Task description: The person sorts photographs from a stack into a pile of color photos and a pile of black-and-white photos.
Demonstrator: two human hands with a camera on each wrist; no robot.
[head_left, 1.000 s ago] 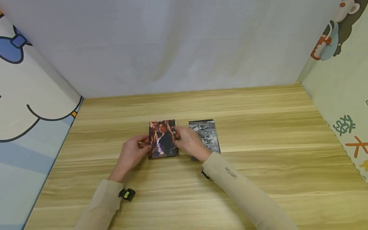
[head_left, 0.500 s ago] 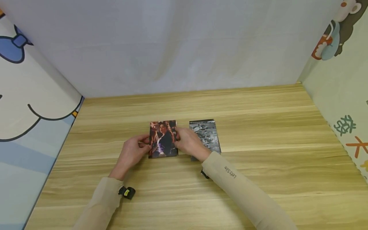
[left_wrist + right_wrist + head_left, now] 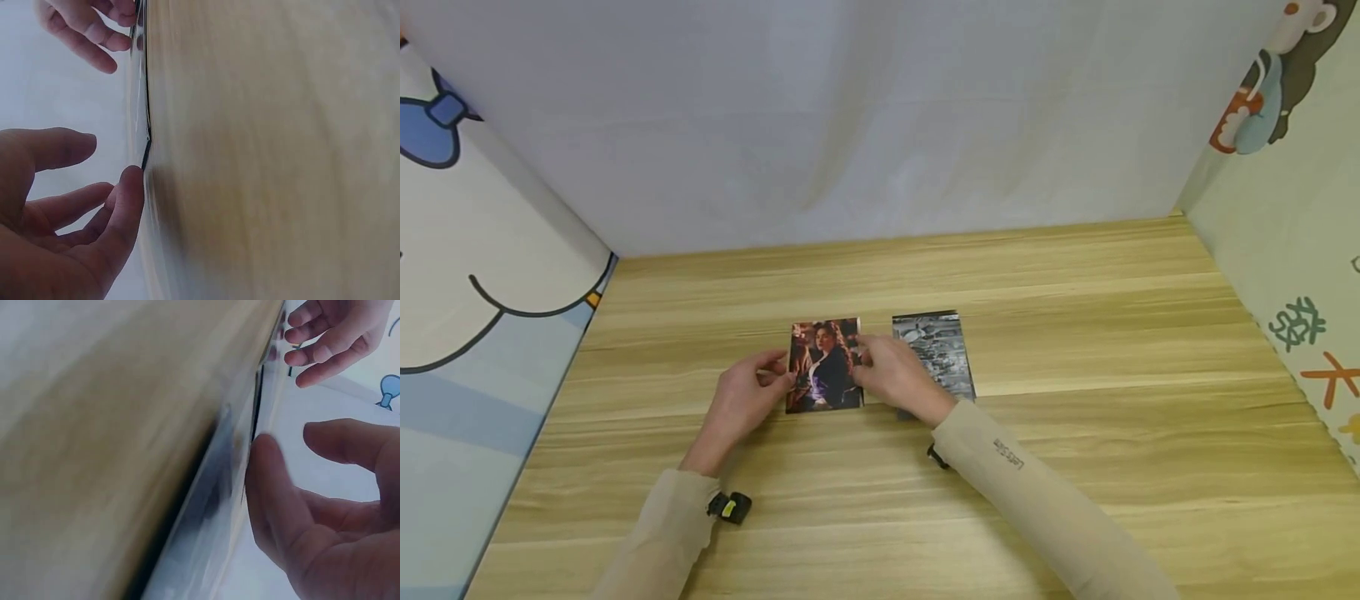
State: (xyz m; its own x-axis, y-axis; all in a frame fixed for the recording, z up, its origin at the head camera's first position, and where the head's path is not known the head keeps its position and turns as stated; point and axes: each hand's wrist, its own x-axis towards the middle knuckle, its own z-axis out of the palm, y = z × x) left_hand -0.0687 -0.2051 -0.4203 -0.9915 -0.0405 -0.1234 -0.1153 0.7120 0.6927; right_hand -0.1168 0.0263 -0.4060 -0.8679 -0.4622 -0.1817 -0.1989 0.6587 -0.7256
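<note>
A colour photo card [image 3: 823,367] of a person in a dark coat lies on the wooden table between the hands. A pale sliver along its right edge suggests another card beneath. My left hand [image 3: 748,396] touches its left edge with the fingertips. On the opposite edge, my right hand [image 3: 895,375] does the same. In the left wrist view, the thumb and fingers of the left hand [image 3: 81,219] stand apart. The right wrist view shows the right hand [image 3: 325,506] likewise spread. Partly under the right hand and wrist lies a stack of black-and-white photo cards [image 3: 938,350].
The wooden table [image 3: 1075,350] stretches around the cards. A white cloth backdrop [image 3: 880,125] rises at its far edge. Cartoon-printed panels flank it, a left panel [image 3: 490,217] and a right panel [image 3: 1285,217]. A black wrist device [image 3: 730,507] is strapped on the left sleeve.
The far edge of the colour photo card has shifted slightly toward me. Both hands stay at its sides with hardly any movement. The black-and-white stack has not moved.
</note>
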